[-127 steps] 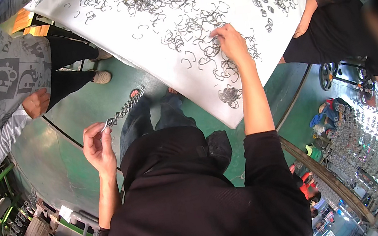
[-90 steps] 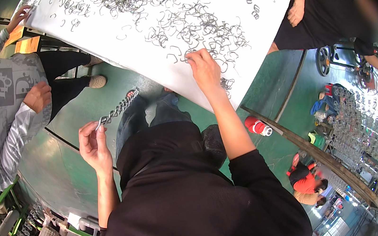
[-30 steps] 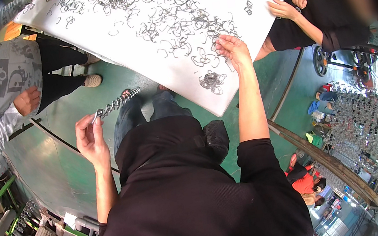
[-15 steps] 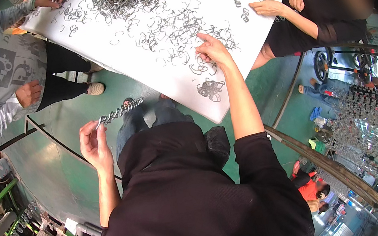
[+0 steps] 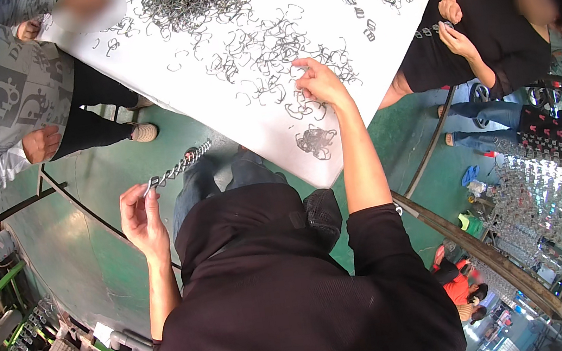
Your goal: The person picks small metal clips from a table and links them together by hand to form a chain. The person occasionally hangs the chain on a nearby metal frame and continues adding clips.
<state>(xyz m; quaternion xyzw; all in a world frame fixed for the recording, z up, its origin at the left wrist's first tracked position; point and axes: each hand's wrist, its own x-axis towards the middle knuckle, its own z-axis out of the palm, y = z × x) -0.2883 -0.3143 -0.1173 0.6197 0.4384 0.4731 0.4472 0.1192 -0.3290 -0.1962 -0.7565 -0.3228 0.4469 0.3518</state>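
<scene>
Between thumb and fingers, my left hand (image 5: 145, 222) pinches the near end of a row of metal wire links (image 5: 184, 165), which slants up and away over the floor beside the table. My right hand (image 5: 322, 85) is over the near part of the white table (image 5: 204, 104), its index finger stretched out and the other fingers loosely bent. Scattered bent-wire links (image 5: 264, 50) lie around and beyond its fingertips. I make out nothing held in it. A small cluster of links (image 5: 317, 141) lies by the table's near corner, below my right wrist.
Farther back rises a dense heap of wire links (image 5: 186, 2). At the right edge a person in black (image 5: 489, 27) holds a short row of links; another in a grey patterned top (image 5: 7, 91) stands at the left. A rail (image 5: 483, 255) runs at lower right.
My right hand has drawn slightly nearer and to the right. My left hand keeps its pinch while the row of links has turned a little. The right co-worker's hand has left the table.
</scene>
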